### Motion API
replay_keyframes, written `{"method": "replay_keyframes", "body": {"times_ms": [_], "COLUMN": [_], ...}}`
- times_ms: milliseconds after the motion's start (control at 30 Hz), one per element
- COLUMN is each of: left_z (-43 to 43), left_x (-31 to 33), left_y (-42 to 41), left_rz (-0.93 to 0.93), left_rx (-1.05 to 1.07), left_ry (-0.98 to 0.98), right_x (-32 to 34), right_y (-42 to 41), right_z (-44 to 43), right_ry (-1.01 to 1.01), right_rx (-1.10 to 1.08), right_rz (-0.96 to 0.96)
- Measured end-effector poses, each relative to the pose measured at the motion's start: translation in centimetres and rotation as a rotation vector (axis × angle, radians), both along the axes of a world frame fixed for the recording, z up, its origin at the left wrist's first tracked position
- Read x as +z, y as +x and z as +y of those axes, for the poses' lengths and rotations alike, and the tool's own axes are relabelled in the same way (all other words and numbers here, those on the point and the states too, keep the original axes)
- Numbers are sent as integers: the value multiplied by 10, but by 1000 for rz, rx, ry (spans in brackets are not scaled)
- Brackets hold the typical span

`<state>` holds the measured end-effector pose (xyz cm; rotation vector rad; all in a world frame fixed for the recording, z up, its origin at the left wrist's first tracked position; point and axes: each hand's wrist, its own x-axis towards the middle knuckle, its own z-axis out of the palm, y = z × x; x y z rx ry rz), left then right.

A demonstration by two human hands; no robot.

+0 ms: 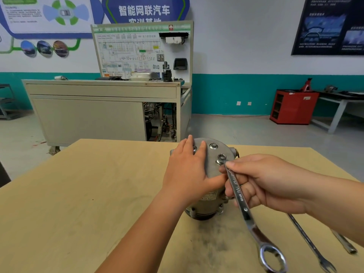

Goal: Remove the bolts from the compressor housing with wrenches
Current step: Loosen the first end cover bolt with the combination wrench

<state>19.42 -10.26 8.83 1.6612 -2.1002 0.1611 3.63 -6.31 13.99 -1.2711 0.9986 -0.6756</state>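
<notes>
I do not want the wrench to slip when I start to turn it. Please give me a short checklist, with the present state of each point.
1. Left hand lies flat on the housing to steady it: ok.
2. Right hand grips the wrench: ok.
3. Wrench end is at the bolt: ok. Fully seated: cannot tell.
4. Left thumb clear of the wrench: not ok, it lies right beside the shaft.
5. Housing stands upright on the table: ok.
6. Spare wrench lies on the table at the right: ok.
</notes>
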Motion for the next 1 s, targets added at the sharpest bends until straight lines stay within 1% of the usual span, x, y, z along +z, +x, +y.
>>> {"method": "replay_keyframes", "body": {"times_ms": [167,333,433,533,633,700,767,900,1000], "left_z": [-1,-2,-3,-3,-3,-4,-4,-4,-5], "left_x": [0,-1,-2,-2,-3,-3,-3,-3,-4], "left_y": [0,0,0,1,3,4,3,2,3], "left_rz": [-5,-13,-9,-7,-12,-18,-19,-13,-28], "left_rx": [-1,2,-1,2,8,9,3,-4,-10], "left_ry": [-15,-12,-12,-7,-1,0,-2,8,8], "right_x": [4,12,23,39,51,55,58,54,51], "right_y": [-8,-21,-25,-29,-31,-31,-30,-34,-38], "right_z": [-6,-14,-20,-32,-48,-59,-67,-76,-81], "right_ry": [-34,-83,-169,-267,-518,-675,-771,-954,-993], "right_rx": [63,180,239,255,221,167,147,197,208], "right_rz": [120,376,610,907,1220,1345,1372,1331,1313]}}
